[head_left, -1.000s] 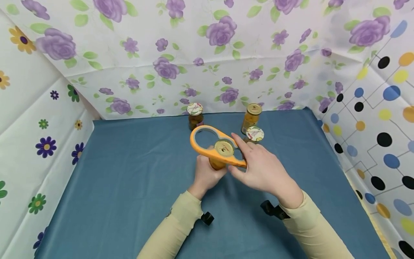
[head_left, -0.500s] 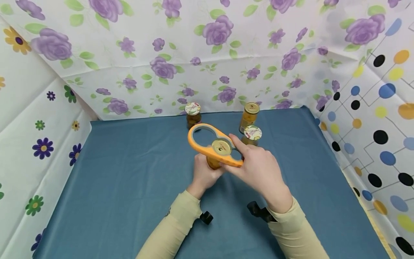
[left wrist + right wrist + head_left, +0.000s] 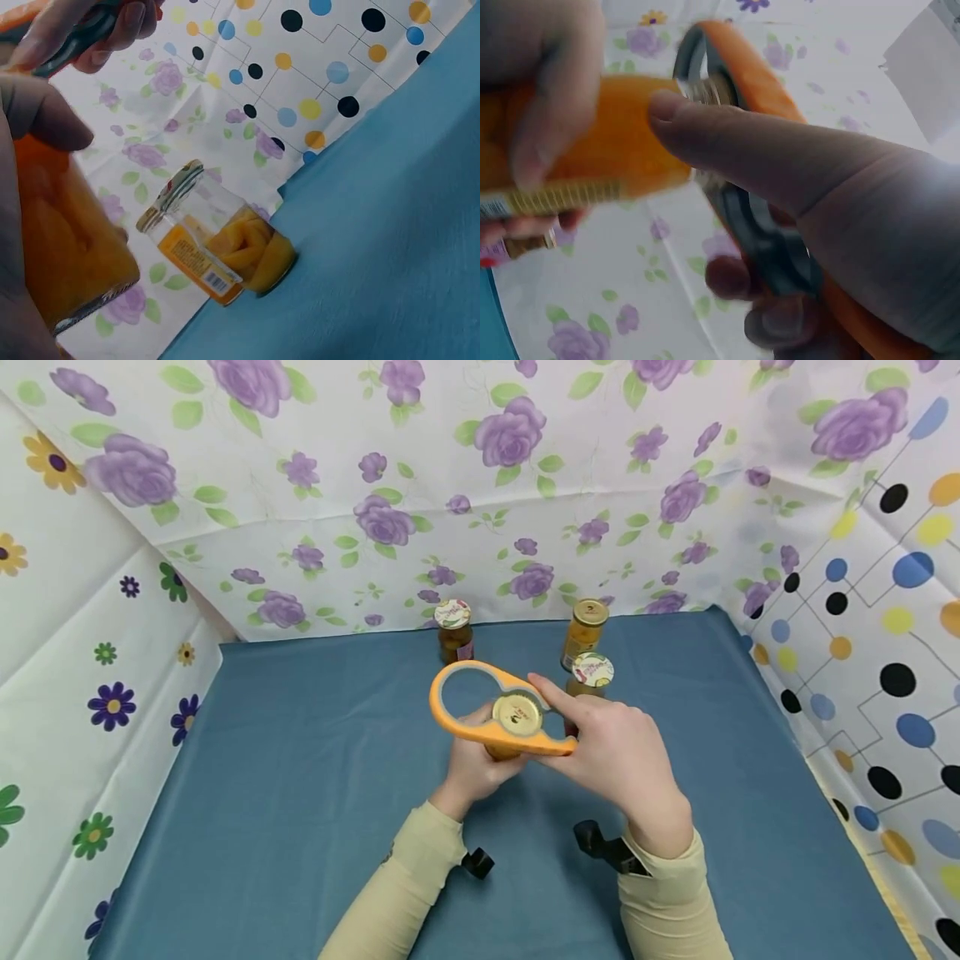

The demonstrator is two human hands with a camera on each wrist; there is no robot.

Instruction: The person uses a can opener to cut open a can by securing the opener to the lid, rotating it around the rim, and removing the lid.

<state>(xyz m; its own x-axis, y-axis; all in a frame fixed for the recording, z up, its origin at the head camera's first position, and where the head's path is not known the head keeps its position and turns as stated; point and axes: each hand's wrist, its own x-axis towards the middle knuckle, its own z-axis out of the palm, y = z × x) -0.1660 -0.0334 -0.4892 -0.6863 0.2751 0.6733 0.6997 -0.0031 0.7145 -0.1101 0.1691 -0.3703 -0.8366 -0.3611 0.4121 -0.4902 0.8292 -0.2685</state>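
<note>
We are seeing an orange opener (image 3: 517, 742) sitting around the lid (image 3: 517, 714) of a jar, with both hands working.
The left hand (image 3: 476, 767) is gripping the jar (image 3: 75, 232), which is apparently being held above the blue surface (image 3: 322, 793), while the right hand (image 3: 622, 752) is grasping the opener's narrow end, its thumb lying by the jar's shoulder. We are judging that the loosening step is under way: the lid is filling the middle opening, and the large loop is framing nothing tight. The next move is probably calling for a steady left grip and a firm twist from the right, keeping the opener level so it isn't slipping. Three other jars are standing behind.
</note>
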